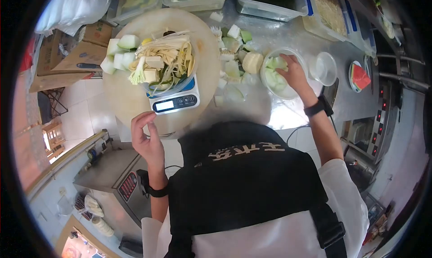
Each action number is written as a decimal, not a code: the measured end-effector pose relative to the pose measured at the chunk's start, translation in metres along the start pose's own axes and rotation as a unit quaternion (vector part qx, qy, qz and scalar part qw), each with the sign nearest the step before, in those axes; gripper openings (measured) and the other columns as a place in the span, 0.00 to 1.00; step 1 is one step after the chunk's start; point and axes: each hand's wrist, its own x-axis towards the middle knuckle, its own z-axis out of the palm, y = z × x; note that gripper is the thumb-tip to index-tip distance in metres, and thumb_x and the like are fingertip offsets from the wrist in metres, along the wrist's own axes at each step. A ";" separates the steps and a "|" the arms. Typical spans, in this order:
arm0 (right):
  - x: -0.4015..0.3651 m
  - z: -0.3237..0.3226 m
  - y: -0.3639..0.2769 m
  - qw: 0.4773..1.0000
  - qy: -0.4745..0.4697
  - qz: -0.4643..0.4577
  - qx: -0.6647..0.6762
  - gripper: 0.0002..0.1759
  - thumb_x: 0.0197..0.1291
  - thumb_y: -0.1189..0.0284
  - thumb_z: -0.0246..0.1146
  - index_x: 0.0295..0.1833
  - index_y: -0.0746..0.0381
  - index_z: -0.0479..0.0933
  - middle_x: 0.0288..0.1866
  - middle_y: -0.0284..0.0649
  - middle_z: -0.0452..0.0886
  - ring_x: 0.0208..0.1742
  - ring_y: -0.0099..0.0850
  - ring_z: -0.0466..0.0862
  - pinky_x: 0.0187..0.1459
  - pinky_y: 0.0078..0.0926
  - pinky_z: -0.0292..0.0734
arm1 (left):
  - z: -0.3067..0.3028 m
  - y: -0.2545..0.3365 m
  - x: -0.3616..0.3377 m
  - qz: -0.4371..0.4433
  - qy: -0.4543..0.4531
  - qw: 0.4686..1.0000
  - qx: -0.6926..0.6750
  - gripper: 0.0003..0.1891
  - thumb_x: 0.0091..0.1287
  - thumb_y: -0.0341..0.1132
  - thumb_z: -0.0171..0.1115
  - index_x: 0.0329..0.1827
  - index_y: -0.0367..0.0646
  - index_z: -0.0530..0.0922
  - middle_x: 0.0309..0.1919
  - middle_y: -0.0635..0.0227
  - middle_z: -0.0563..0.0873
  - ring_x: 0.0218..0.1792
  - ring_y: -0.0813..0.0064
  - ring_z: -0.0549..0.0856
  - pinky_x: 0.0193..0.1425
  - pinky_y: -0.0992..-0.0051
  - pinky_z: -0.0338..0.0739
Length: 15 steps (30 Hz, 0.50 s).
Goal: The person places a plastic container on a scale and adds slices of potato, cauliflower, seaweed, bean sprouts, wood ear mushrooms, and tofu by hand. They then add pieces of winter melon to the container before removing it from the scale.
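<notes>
My left hand (pixel 148 136) hovers at the front edge of the round cutting board, its thumb and fingers bent and apart with nothing between them. Just beyond it stands a digital kitchen scale (pixel 182 103) with a lit display. A clear bowl (pixel 194 73) rests on the scale, heaped with enoki mushrooms (pixel 166 47), tofu pieces (pixel 155 62) and noodle-like strips. My right hand (pixel 295 74) reaches into a white round bowl (pixel 288 95), thumb and fingers apart around pale green vegetable pieces (pixel 273 73). Whether the fingertips touch a piece is hard to see.
White-green melon chunks (pixel 118 55) lie on the cutting board (pixel 204 33). Loose vegetable pieces (pixel 231 69) cover the steel counter between board and bowl. An empty clear tub (pixel 324 69) and a red-topped dish (pixel 360 76) are at right. Several food bins (pixel 272 12) line the back.
</notes>
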 end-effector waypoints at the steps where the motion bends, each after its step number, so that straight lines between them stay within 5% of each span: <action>1: 0.002 0.009 0.004 0.998 0.028 -0.037 -0.041 0.24 0.42 0.75 0.68 0.50 0.62 0.74 0.43 0.51 0.73 0.43 0.47 0.76 0.45 0.38 0.73 | 0.002 0.002 0.002 0.002 -0.003 1.000 0.001 0.08 0.58 0.18 0.51 0.36 0.36 0.77 0.37 0.62 0.80 0.42 0.71 0.78 0.50 0.76 0.70; 3: 0.006 0.017 0.004 0.992 0.058 -0.075 -0.080 0.25 0.41 0.76 0.68 0.50 0.61 0.74 0.42 0.48 0.71 0.40 0.46 0.76 0.42 0.37 0.74 | 0.007 0.006 0.007 0.029 -0.026 0.999 -0.019 0.08 0.57 0.17 0.51 0.36 0.36 0.78 0.37 0.61 0.80 0.41 0.71 0.78 0.49 0.76 0.70; 9: 0.008 0.019 0.008 0.997 0.011 0.021 -0.077 0.21 0.40 0.79 0.64 0.45 0.62 0.73 0.46 0.51 0.68 0.46 0.50 0.74 0.43 0.43 0.72 | 0.011 0.015 0.006 0.042 -0.044 0.998 -0.017 0.08 0.57 0.17 0.52 0.35 0.37 0.78 0.37 0.61 0.80 0.41 0.71 0.79 0.49 0.76 0.71; 12: 0.005 0.012 0.022 0.998 0.029 -0.015 -0.062 0.18 0.42 0.81 0.61 0.43 0.62 0.72 0.43 0.49 0.71 0.44 0.42 0.76 0.40 0.37 0.73 | 0.010 0.013 0.001 0.030 -0.050 0.998 -0.004 0.08 0.57 0.17 0.52 0.35 0.37 0.78 0.37 0.61 0.81 0.41 0.70 0.79 0.49 0.76 0.71; 15: -0.002 -0.010 0.032 0.967 0.034 0.098 0.233 0.16 0.50 0.82 0.53 0.47 0.63 0.72 0.40 0.40 0.76 0.40 0.26 0.75 0.41 0.22 0.71 | 0.010 0.015 -0.003 0.027 -0.045 0.999 -0.006 0.08 0.57 0.17 0.52 0.35 0.37 0.78 0.37 0.61 0.81 0.41 0.70 0.79 0.49 0.76 0.71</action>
